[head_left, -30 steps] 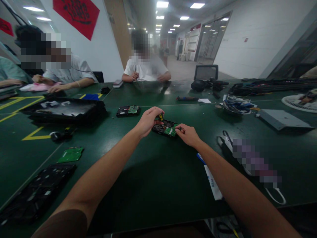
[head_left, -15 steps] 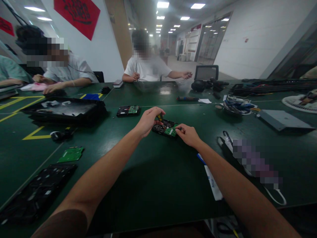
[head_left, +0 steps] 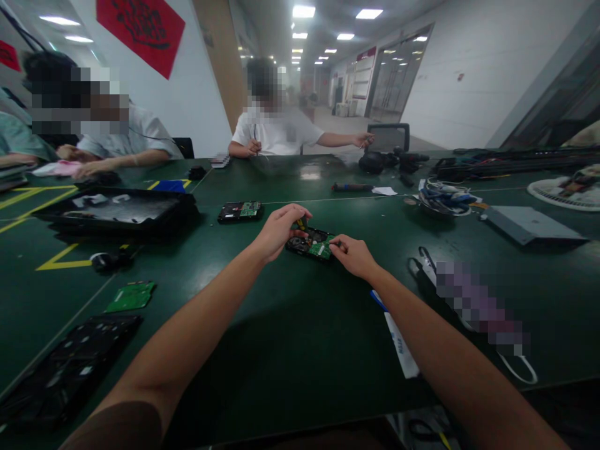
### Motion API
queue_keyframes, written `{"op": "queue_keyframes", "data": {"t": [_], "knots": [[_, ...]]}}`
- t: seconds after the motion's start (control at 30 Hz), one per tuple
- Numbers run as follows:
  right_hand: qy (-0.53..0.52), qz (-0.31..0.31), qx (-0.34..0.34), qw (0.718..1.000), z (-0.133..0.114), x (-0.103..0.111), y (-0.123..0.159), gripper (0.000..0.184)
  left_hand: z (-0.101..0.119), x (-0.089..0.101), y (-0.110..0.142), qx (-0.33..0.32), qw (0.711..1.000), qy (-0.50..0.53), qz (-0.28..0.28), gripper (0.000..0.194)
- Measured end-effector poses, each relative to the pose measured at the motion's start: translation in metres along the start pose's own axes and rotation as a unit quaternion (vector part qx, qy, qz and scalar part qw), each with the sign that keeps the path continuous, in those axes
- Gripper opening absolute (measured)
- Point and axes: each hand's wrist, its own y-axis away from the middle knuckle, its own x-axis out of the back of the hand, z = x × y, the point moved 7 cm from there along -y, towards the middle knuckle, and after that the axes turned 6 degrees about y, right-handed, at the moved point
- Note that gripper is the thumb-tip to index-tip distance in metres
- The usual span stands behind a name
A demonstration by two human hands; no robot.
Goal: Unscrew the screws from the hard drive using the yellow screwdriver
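A black hard drive (head_left: 311, 244) with a green circuit board on top lies on the dark green table (head_left: 290, 325) in front of me. My left hand (head_left: 279, 231) is closed round a small yellow-and-black screwdriver (head_left: 302, 222), held upright over the drive's far left corner. My right hand (head_left: 355, 255) rests at the drive's right edge, its fingers pinched against the green board.
A second hard drive (head_left: 240, 211) lies further back, a black tray (head_left: 115, 209) at the left. A loose green board (head_left: 130, 296) and a black panel (head_left: 60, 369) sit near left. Cables (head_left: 445, 199), a grey box (head_left: 532, 224) and a lanyard lie right. People sit across the table.
My hands and the drive stay nearly as they were. The person across the table has stretched an arm out to the right.
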Motion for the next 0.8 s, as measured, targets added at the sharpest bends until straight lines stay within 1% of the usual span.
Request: {"op": "queue_keyframes", "data": {"t": [0.07, 0.13, 0.2, 0.3, 0.43, 0.47, 0.53, 0.6, 0.67, 0.73, 0.8], "knots": [[0.003, 0.002, 0.001, 1.0, 0.0, 0.0, 0.0, 0.028, -0.001, -0.003, 0.001, 0.014, 1.0, 0.003, -0.023, 0.017], [0.006, 0.003, 0.004, 1.0, -0.001, 0.001, 0.0, 0.027, -0.004, -0.007, 0.002, 0.038, 0.998, 0.03, -0.046, 0.018], [0.008, 0.004, 0.004, 1.0, -0.001, 0.001, 0.0, 0.027, -0.008, -0.009, 0.002, 0.055, 0.995, 0.061, -0.053, 0.018], [0.008, 0.004, 0.005, 1.0, -0.001, 0.002, 0.0, 0.027, -0.008, -0.006, 0.001, 0.04, 0.996, 0.073, -0.037, 0.017], [0.003, -0.001, 0.004, 1.0, -0.002, 0.003, 0.001, 0.028, -0.001, 0.004, -0.002, -0.002, 1.0, 0.016, 0.006, 0.018], [0.001, -0.001, 0.003, 1.0, -0.002, 0.003, 0.001, 0.028, 0.0, 0.005, -0.002, -0.005, 1.0, 0.004, 0.008, 0.019], [0.001, 0.003, 0.002, 1.0, -0.001, 0.003, 0.001, 0.027, 0.0, 0.002, -0.001, 0.001, 1.0, -0.002, -0.006, 0.02], [0.0, 0.005, 0.002, 1.0, 0.0, 0.001, 0.0, 0.027, -0.003, -0.003, 0.0, 0.023, 0.999, 0.017, -0.03, 0.019], [0.0, 0.006, 0.002, 1.0, 0.002, 0.0, -0.001, 0.027, -0.007, -0.008, 0.002, 0.042, 0.997, 0.046, -0.043, 0.018], [0.001, 0.013, 0.002, 1.0, 0.003, 0.0, -0.001, 0.026, -0.008, -0.009, 0.003, 0.043, 0.996, 0.066, -0.039, 0.016], [0.001, 0.016, 0.005, 1.0, 0.002, 0.0, -0.001, 0.025, -0.006, -0.006, 0.002, 0.024, 0.998, 0.059, -0.022, 0.013]]}}
